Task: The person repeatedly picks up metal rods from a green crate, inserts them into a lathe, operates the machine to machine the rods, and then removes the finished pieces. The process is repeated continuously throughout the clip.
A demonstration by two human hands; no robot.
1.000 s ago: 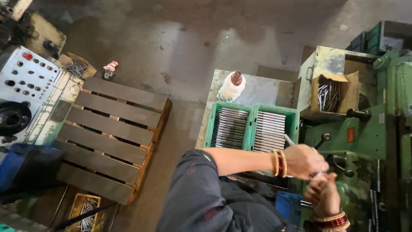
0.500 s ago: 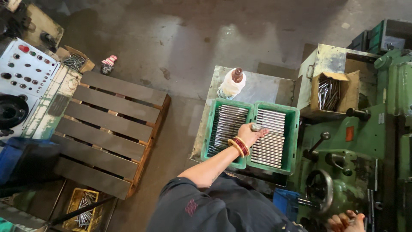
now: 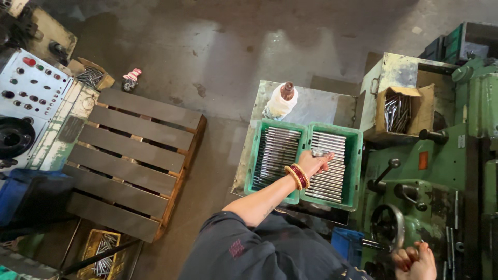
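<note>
My left hand (image 3: 313,162), with red and gold bangles at the wrist, reaches over the right half of a green plastic tray (image 3: 355,136) and pinches a short shiny metal rod (image 3: 317,153) just above the rows of rods lying there. The tray's left compartment (image 3: 277,155) is also filled with rods laid side by side. At the bottom right, my right hand (image 3: 415,262) rests with curled fingers on the green lathe, beside its handwheel (image 3: 389,228). Whether it grips anything is hidden.
A cardboard box of rods (image 3: 399,111) sits on a metal cabinet behind the tray. A white cloth-wrapped bottle (image 3: 281,101) stands on the steel table. A wooden pallet (image 3: 129,155), a control panel (image 3: 26,83) and a yellow crate of rods (image 3: 104,254) lie to the left.
My left hand swung from the lathe at the right over to the green tray with a rod in it. My right hand dropped lower, toward the handwheel.
</note>
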